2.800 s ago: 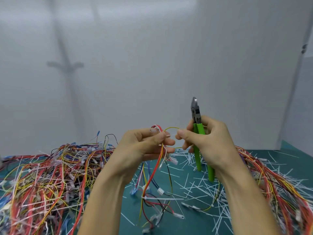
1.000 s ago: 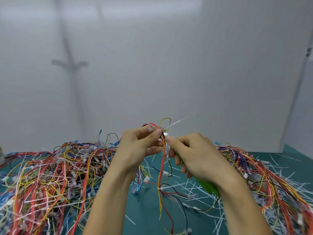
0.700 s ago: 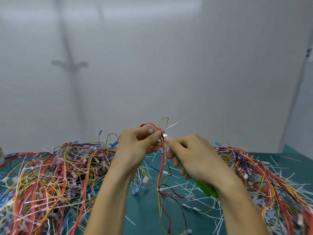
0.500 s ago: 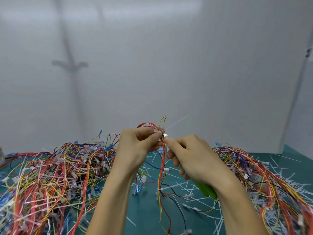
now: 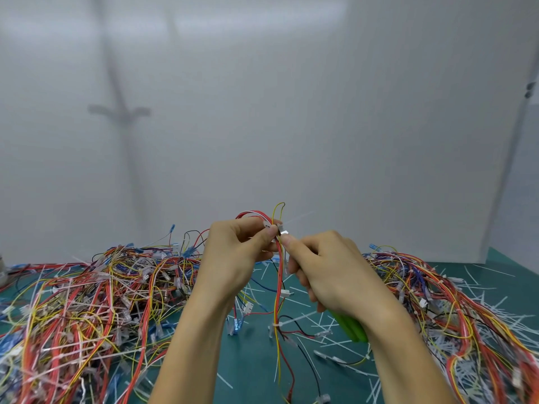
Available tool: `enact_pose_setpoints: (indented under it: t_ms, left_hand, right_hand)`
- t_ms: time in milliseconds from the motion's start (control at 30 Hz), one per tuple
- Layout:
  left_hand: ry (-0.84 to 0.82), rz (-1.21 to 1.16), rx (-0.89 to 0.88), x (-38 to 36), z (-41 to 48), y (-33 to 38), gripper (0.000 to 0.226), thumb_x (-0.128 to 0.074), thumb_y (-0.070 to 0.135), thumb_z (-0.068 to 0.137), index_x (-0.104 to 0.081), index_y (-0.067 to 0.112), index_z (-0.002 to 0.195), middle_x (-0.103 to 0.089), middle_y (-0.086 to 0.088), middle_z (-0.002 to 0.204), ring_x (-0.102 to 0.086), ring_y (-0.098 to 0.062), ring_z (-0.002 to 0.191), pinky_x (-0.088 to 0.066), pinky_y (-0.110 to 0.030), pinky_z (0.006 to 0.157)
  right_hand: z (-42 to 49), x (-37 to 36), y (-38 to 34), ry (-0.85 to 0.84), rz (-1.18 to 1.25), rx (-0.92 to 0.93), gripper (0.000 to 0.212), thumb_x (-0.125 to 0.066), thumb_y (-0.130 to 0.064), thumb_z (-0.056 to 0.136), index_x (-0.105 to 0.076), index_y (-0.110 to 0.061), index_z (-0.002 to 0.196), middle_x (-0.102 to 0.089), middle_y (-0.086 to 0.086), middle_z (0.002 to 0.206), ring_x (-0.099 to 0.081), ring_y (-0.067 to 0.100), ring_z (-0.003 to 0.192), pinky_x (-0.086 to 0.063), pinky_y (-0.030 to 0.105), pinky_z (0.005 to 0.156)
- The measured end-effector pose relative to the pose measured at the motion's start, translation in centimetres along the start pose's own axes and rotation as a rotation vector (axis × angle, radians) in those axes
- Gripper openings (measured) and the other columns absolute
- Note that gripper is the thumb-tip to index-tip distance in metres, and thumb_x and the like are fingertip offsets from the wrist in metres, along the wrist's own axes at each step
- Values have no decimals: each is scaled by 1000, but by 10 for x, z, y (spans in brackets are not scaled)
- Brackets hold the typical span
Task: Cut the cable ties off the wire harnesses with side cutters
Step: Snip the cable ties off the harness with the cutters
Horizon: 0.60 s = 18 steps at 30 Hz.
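Note:
My left hand (image 5: 239, 255) pinches a wire harness (image 5: 278, 287) of red, yellow and black wires near its top loop, held up above the green mat. My right hand (image 5: 326, 269) grips the green-handled side cutters (image 5: 351, 328), handles pointing down out of the palm. The cutter's metal tip (image 5: 283, 233) sits at the harness just right of my left thumb, where a thin white cable tie (image 5: 299, 218) sticks out up and to the right. A second white tie (image 5: 275, 324) wraps the harness lower down. The jaws are mostly hidden by my fingers.
A big tangle of harnesses (image 5: 87, 310) covers the mat on the left. Another pile (image 5: 437, 301) lies on the right. Cut white tie pieces (image 5: 326, 325) litter the green mat (image 5: 250, 371) between them. A white wall stands close behind.
My right hand turned the cutters from upright to tip-first at the harness top, handles now hanging down. Over the last second both hands shifted only slightly.

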<state>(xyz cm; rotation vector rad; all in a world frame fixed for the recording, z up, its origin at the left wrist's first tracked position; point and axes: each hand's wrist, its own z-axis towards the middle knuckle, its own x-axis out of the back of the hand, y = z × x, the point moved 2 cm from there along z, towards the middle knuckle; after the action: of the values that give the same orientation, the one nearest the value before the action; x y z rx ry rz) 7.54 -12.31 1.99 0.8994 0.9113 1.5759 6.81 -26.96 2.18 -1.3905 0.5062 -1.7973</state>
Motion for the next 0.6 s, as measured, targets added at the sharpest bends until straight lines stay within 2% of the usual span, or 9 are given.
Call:
enact_pose_setpoints:
  t_ms: [100,233,300,400,467,533,600]
  left_hand:
    - [3,7,5,0,1,-1,18,-63,8,93,-75,14,80,-73,-16,85,-66,-10,66,-59,-22,66]
    - [19,33,-4,2,1,-3,15,-64,8,92,-75,11,84,-71,-17,77,-66,-9,65,-59,-23,67]
    - [30,80,-23,3,2,-3,14,-64,8,92,-75,10,82,-72,-12,73,-67,-9,65,-60,-26,69]
    - [37,115,-34,5,3,-4,14,-65,8,91,-74,7,80,-71,-6,67,-68,-10,66,-61,-28,71]
    - [31,118,-35,5,3,-4,16,-65,7,91,-74,8,78,-71,-5,66,-68,-11,66,-61,-27,70]
    - [23,117,-34,4,3,-4,18,-65,7,91,-72,7,75,-70,-4,65,-69,-9,65,-60,-24,67]
    - [3,94,-21,3,3,-4,17,-65,6,91,-70,1,74,-68,-4,63,-68,-8,62,-58,-21,63]
  right_hand:
    - [0,-1,0,-2,-2,-2,57,-44,-54,98,-65,-17,60,-60,3,53,-62,27,57,-58,50,66]
    - [0,-2,-1,-6,-4,-10,57,-45,-54,97,-62,-17,57,-55,-6,46,-60,22,52,-58,49,64]
    - [0,-2,-1,-3,-17,-4,58,-45,-55,97,-62,-14,59,-59,-2,49,-60,21,50,-58,48,63]
    - [1,-4,0,21,-39,4,59,-44,-56,97,-64,-12,62,-66,10,62,-65,30,60,-58,49,65]
    - [2,-6,1,3,4,-15,58,-45,-56,96,-65,-15,61,-66,7,60,-66,26,58,-59,49,67]
    - [3,-7,4,-33,67,-46,56,-45,-56,97,-65,-16,63,-63,-1,55,-65,16,48,-60,42,60]
    - [5,-7,7,-59,134,-75,54,-45,-54,98,-65,-14,68,-61,-1,58,-62,13,43,-56,34,48]
